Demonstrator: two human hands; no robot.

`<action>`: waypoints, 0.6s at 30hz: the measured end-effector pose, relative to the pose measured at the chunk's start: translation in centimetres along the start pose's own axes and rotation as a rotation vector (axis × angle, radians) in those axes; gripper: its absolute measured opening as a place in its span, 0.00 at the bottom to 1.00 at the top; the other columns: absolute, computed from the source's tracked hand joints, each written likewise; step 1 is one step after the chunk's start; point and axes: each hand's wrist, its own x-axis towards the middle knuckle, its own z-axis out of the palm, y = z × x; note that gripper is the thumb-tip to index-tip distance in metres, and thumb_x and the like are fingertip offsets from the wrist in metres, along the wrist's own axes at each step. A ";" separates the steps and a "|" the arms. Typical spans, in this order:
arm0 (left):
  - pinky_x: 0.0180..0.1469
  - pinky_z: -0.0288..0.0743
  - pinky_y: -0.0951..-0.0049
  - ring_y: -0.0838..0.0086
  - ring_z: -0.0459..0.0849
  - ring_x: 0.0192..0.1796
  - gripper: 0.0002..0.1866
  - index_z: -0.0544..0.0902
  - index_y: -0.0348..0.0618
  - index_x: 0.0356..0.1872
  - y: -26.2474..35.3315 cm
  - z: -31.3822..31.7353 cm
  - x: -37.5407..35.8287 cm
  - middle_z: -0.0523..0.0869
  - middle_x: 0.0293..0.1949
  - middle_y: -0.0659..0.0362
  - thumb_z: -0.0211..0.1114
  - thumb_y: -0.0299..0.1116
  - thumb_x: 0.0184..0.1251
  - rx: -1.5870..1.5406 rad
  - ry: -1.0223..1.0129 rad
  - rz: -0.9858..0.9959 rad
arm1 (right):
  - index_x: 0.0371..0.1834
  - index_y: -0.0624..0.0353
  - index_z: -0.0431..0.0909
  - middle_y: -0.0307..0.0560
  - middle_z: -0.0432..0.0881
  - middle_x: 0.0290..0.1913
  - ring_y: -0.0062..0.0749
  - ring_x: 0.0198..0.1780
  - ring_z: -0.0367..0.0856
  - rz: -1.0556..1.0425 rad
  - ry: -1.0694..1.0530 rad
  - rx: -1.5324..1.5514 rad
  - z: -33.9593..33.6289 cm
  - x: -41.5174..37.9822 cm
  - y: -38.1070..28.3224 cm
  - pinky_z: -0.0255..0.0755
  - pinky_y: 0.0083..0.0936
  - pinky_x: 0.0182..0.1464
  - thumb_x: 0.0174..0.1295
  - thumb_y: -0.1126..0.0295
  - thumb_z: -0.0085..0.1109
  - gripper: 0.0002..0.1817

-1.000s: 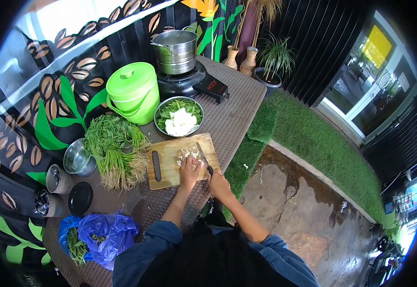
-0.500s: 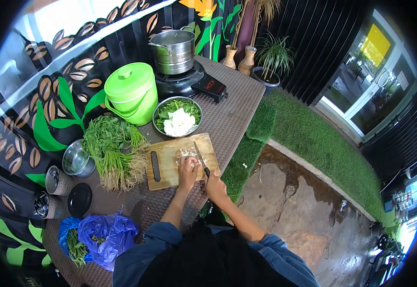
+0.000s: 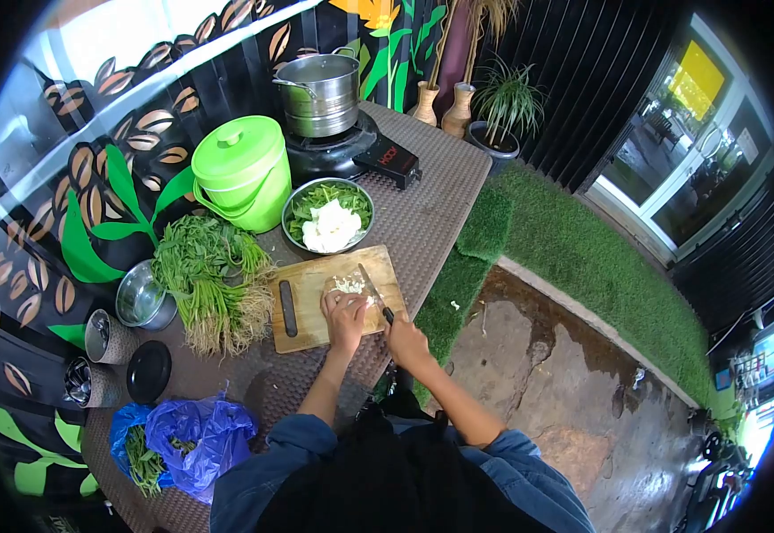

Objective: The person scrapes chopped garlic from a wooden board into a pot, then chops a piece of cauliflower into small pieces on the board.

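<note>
On a wooden cutting board [image 3: 320, 332], small pale chopped pieces [image 3: 349, 284], perhaps garlic or onion, lie in a loose heap. My right hand [image 3: 407, 343] is wrapped round the black handle of a kitchen knife [image 3: 372, 284], its blade pointing away from me across the board beside the heap. Just left of the blade, my left hand [image 3: 345, 322] rests on the board with fingers bent and drawn together. A whitish bit shows at its fingertips, too small to name. Behind the board stands a metal bowl [image 3: 296, 238] of cut greens with a white item on top.
Left of the board lie leafy greens with roots [image 3: 214, 275], near a metal bowl [image 3: 145, 306]. A lidded green bucket [image 3: 243, 178] and a steel pot [image 3: 320, 102] on a black stove [image 3: 333, 155] stand behind. Blue plastic bags [image 3: 205, 444] sit at the front left.
My left hand has shifted slightly left and back towards me, uncovering more chopped pieces. My right hand and the knife handle have moved slightly right.
</note>
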 end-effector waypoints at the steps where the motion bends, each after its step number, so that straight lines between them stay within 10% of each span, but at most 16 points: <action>1: 0.61 0.61 0.57 0.63 0.72 0.50 0.06 0.89 0.44 0.31 0.2 -0.3 0.1 0.84 0.37 0.64 0.72 0.31 0.51 0.031 0.006 0.032 | 0.48 0.67 0.66 0.67 0.83 0.35 0.60 0.40 0.85 -0.002 0.001 0.001 0.9 -0.3 -0.1 0.79 0.49 0.41 0.70 0.58 0.47 0.19; 18: 0.61 0.59 0.62 0.68 0.73 0.44 0.03 0.89 0.47 0.28 0.0 -0.1 -0.1 0.88 0.33 0.66 0.71 0.31 0.51 -0.016 0.020 0.020 | 0.48 0.67 0.65 0.69 0.82 0.40 0.63 0.43 0.83 0.059 -0.030 0.060 2.2 -0.4 -0.9 0.78 0.51 0.45 0.70 0.58 0.46 0.19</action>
